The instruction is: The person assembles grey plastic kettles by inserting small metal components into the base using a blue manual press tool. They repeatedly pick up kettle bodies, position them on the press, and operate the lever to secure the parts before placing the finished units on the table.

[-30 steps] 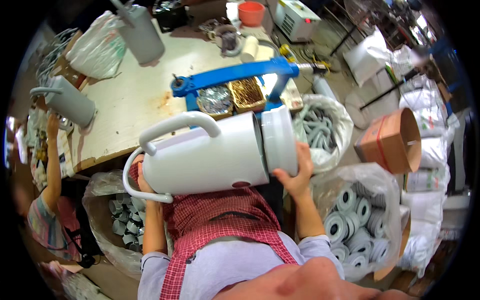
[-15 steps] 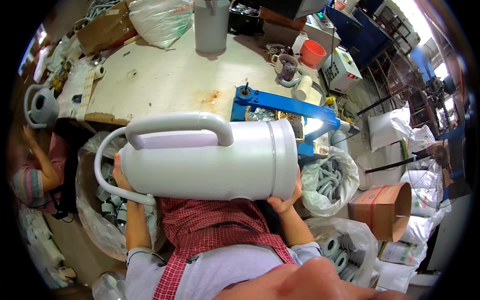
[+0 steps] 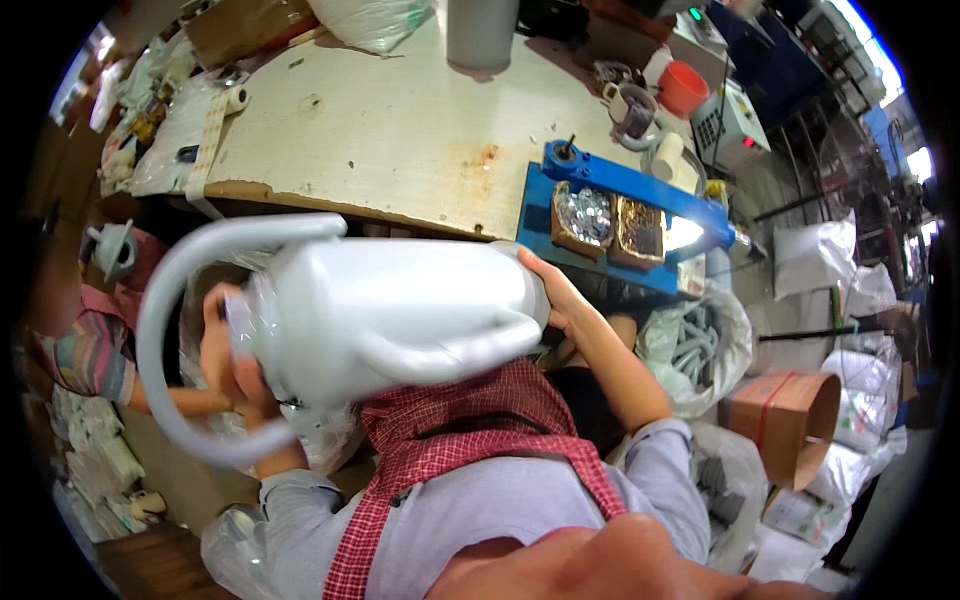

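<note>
A large pale grey thermos jug [image 3: 430, 285] lies sideways in front of my chest, slightly smeared by motion. Its narrower neck end [image 3: 262, 330] points left, and my left hand [image 3: 225, 345] is closed round that end. At the other end, my right hand [image 3: 548, 288] grips the base, thumb on top and some fingers hidden beneath. The curved side handle [image 3: 450, 350] faces my body. A big hoop handle [image 3: 165, 340] arches out past the neck and loops round my left hand and wrist.
A worktable [image 3: 380, 140] lies beyond, carrying another grey jug [image 3: 482, 35], a blue metal fixture [image 3: 640, 190], two small boxes [image 3: 583, 215] and a red cup [image 3: 684, 88]. Bags of grey handles [image 3: 695, 345] and a carton [image 3: 780, 420] stand right. A co-worker's striped sleeve [image 3: 85, 355] is left.
The jug has rolled about its length, bringing its side handle from the far side toward me. My right hand has shifted up over the base. The co-worker's arm now reaches in from the left.
</note>
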Available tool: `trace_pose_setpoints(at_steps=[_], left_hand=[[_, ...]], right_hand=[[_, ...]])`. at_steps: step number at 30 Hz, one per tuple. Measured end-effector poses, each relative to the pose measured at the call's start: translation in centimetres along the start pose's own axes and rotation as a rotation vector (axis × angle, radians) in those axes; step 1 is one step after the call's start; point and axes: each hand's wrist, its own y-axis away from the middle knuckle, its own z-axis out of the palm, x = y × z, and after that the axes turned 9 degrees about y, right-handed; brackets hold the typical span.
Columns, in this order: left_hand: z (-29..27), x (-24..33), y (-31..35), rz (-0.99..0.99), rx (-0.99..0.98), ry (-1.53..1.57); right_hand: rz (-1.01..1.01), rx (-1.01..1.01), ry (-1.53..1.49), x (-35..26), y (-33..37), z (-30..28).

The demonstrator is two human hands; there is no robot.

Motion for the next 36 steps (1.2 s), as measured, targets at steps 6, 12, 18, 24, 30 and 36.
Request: trace_pose_setpoints(at_steps=[6,12,18,24,30,36], left_hand=[[0.0,-2.4,1.2,0.183,0.157,0.020],[0.2,-4.3,0.0,-0.477,0.363,0.762],[1.5,-5.1,-1.3,-0.524,0.400,0.752],[-0.1,-7.4,-4.4,-0.692,0.445,0.960],[1.7,-7.8,-5.1,-0.651,0.289,0.941],[-0.9,-8.3,-4.3,-0.706,0.248,1.057]], right_hand=[[-0.468,0.140,0.226,-5.4,0.0,5.0],[-1.122,0.235,0.683,-6.4,2.8,9.2],[-1.341,0.236,0.991,-7.0,3.9,10.3],[-1.184,0.062,0.784,-11.8,0.0,7.7],[-1.253,0.106,0.702,-13.3,-1.8,8.4],[-1.206,-0.101,0.659,-12.4,-1.6,8.9]])
